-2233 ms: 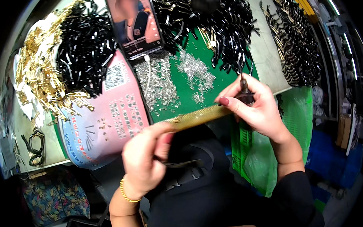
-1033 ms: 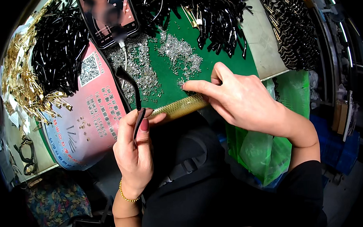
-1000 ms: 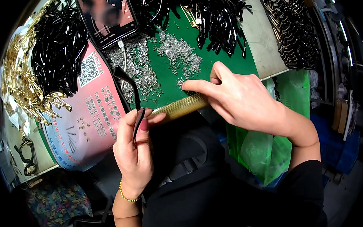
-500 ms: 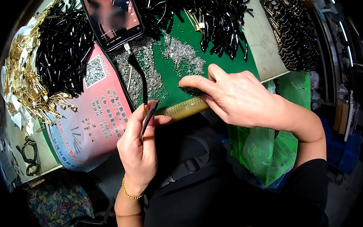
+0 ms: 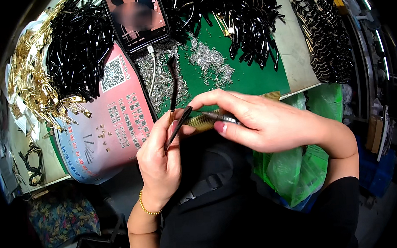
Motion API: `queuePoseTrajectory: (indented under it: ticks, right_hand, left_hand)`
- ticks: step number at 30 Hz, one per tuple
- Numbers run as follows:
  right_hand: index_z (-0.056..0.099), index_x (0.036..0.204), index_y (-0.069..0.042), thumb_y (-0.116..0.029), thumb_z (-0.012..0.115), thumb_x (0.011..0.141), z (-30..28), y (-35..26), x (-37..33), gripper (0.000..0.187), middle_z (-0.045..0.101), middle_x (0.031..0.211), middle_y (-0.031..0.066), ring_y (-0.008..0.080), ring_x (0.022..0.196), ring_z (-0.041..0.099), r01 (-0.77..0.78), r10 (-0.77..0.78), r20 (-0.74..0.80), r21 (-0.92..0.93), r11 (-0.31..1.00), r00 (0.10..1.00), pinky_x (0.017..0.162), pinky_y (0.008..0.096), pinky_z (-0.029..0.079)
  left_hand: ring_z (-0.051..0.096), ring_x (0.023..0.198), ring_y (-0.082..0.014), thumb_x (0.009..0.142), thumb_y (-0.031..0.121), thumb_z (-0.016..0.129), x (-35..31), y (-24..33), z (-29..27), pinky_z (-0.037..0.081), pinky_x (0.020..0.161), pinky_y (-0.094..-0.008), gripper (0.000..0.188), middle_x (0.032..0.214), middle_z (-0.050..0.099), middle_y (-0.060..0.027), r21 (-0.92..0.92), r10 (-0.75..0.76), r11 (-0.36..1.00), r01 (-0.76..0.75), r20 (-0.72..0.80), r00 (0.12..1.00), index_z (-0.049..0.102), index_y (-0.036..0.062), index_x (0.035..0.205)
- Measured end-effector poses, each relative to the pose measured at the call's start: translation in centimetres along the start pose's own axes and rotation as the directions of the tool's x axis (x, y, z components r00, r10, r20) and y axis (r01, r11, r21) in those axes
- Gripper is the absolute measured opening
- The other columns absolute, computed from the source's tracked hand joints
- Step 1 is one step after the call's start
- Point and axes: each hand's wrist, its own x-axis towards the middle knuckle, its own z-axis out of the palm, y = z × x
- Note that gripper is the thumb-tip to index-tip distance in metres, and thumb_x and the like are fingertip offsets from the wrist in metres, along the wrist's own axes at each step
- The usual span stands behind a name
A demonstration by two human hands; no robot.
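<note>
My left hand [image 5: 159, 150] is closed on an eyeglass temple [image 5: 174, 82], which stands up from the fingers with its black tip toward the phone. A second black piece [image 5: 179, 127] slants across the same fingers; whether it joins the temple is hidden. Close by on the right, my right hand [image 5: 261, 123] grips a dark-handled screwdriver [image 5: 225, 117] between thumb and fingers, its narrow end pointing left at the left hand's fingertips. Both hands are over a gold mesh strip [image 5: 200, 123] at the table's near edge.
Small silvery screw-like parts [image 5: 211, 62] lie on the green mat [image 5: 245, 79]. A phone [image 5: 139, 19] with a white cable stands behind them. Black-tipped temples [image 5: 78, 49] and gold ones [image 5: 30, 83] are heaped around. Green plastic bags [image 5: 295, 173] hang below at the right.
My right hand has turned from pointing over the screws, moved down, and now shows the screwdriver toward my left hand. The whole view has shifted slightly.
</note>
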Motion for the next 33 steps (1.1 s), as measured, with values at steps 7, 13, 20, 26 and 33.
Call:
queuePoseTrajectory:
  ticks: [7, 13, 20, 26, 33]
  right_hand:
    - [0.027, 0.147, -0.011, -0.024, 0.039, 0.106, -0.1, -2.0, 0.7, 0.044, 0.057, 0.077, 0.0060, 0.0144, 0.054, 0.062, -0.302, 0.206, 0.235, 0.520, 0.799, 0.950, 0.047, 0.0289, 0.052]
    - [0.022, 0.145, -0.004, -0.019, 0.043, 0.104, -0.2, -1.6, 0.6, 0.049, 0.055, 0.089, 0.0076, 0.0130, 0.053, 0.058, -0.315, 0.161, 0.281, 0.680, 0.662, 0.946, 0.044, 0.0279, 0.047]
    - [0.027, 0.138, -0.001, -0.016, 0.055, 0.100, 2.1, 0.0, -0.1, 0.049, 0.057, 0.108, 0.0189, 0.0286, 0.071, 0.065, -0.019, 0.028, -0.039, 0.194, 0.981, 0.999, 0.059, 0.0394, 0.053]
    - [0.052, 0.121, 0.002, -0.021, 0.056, 0.097, -0.7, 1.1, -2.4, 0.034, 0.062, 0.107, 0.0241, 0.0439, 0.082, 0.066, 0.051, -0.176, -0.449, -0.277, 0.960, 0.876, 0.070, 0.0500, 0.055]
    - [0.064, 0.085, 0.005, -0.032, 0.057, 0.092, -13.2, 9.0, -0.4, 0.038, 0.064, 0.066, 0.0224, 0.0334, 0.061, 0.066, -0.351, 0.163, -0.867, -0.015, 0.936, 0.472, 0.065, 0.0447, 0.052]
  left_hand:
    - [0.074, 0.092, -0.0275, 0.092, -0.010, 0.055, 0.1, -0.3, 0.5, 0.057, 0.080, -0.0332, 0.038, 0.108, 0.072, -0.0187, 0.153, 0.142, 0.980, -0.130, -0.073, 0.987, 0.058, -0.0044, 0.129]
    - [0.071, 0.081, -0.0269, 0.087, -0.010, 0.061, -0.2, -0.7, 0.6, 0.054, 0.070, -0.0351, 0.041, 0.098, 0.072, -0.0146, 0.430, 0.304, 0.864, -0.264, -0.027, 0.952, 0.058, -0.0080, 0.128]
    - [0.070, 0.079, -0.0276, 0.085, -0.009, 0.063, 0.4, -1.0, 0.8, 0.054, 0.070, -0.0353, 0.042, 0.093, 0.070, -0.0134, 0.506, 0.410, 0.779, -0.371, 0.037, 0.911, 0.058, -0.0077, 0.126]
    - [0.050, 0.058, -0.0061, 0.105, 0.014, 0.049, 0.7, -1.4, -3.9, 0.038, 0.053, -0.0209, 0.025, 0.076, 0.061, -0.0039, 0.094, 0.109, 0.993, -0.073, -0.458, 0.882, 0.055, 0.0012, 0.125]
    - [0.030, 0.051, -0.0001, 0.109, 0.023, 0.045, 2.3, -3.4, -5.6, 0.021, 0.048, -0.0184, 0.028, 0.066, 0.052, 0.0019, 0.034, 0.066, 0.998, -0.057, -0.578, 0.813, 0.055, -0.0003, 0.120]
